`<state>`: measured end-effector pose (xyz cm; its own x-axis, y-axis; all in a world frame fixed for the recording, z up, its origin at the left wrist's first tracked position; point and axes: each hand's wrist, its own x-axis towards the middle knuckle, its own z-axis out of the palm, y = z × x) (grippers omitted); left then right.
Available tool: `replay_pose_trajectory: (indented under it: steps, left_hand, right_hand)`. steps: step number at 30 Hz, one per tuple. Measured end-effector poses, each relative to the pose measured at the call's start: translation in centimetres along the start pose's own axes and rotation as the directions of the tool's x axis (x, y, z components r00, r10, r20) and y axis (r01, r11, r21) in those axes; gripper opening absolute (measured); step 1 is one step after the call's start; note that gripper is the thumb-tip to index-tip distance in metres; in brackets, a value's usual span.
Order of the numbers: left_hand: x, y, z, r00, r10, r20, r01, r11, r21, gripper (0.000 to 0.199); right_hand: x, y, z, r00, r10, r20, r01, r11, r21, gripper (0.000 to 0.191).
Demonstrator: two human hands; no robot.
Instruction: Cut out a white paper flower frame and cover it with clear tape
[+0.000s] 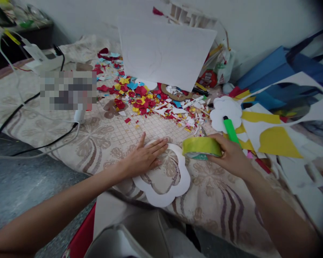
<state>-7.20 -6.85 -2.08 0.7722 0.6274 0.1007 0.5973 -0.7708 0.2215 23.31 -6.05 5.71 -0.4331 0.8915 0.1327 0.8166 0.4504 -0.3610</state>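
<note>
Bare forearms lead to bare, slim-fingered hands, with seemingly pale grey clothing.

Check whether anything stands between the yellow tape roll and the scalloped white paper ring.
Nothing visible does. The yellow tape roll, in the right hand, appears right beside the scalloped white paper ring; touching is unclear. The left hand covers the ring's upper left.

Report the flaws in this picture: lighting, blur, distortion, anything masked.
Head view: soft, diffuse light without hard shadows; head view: dark vignetting at the right-hand corners; head view: wide-angle stretching and blur toward the edges, as on the blue bag; head view: a pixelated block masks part of the left side; head view: left hand and yellow tape roll readable, slightly soft.
</note>
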Motion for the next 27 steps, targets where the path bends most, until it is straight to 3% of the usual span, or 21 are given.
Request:
replay_pose_trajectory:
  steps: [6, 15, 19, 23, 27]
  left_hand:
    - [0.0, 0.1, 0.2, 1.000, -0.016, -0.006, 0.016, 1.000, -0.007, 0.053]
    - [0.0, 0.1, -0.2, 1.000, -0.004, 0.024, 0.005, 1.000, -0.019, 0.056]
    - [0.3, 0.7, -1.3, 0.996, -0.032, 0.081, 0.034, 0.999, -0.026, 0.055]
    - [0.9, 1.4, -2.3, 0.994, -0.087, 0.064, 0.086, 0.996, 0.025, 0.057]
    - [2.1, 2.3, -1.9, 0.997, -0.070, 0.040, 0.068, 0.997, 0.046, 0.059]
  right_hand:
    - [-0.2, 0.0, -0.7, 0.999, -0.016, 0.050, 0.018, 0.999, -0.041, 0.038]
    - [-0.8, 0.1, 0.5, 0.997, 0.010, 0.074, -0.004, 0.997, -0.077, 0.034]
    - [-0.6, -0.2, 0.6, 0.998, -0.004, 0.060, 0.009, 0.997, -0.080, 0.036]
    - [-0.5, -0.4, 0.7, 0.998, -0.014, 0.063, 0.019, 0.997, -0.073, 0.033]
    - [-0.2, -0.5, 0.8, 0.998, -0.021, 0.061, 0.025, 0.997, -0.072, 0.037]
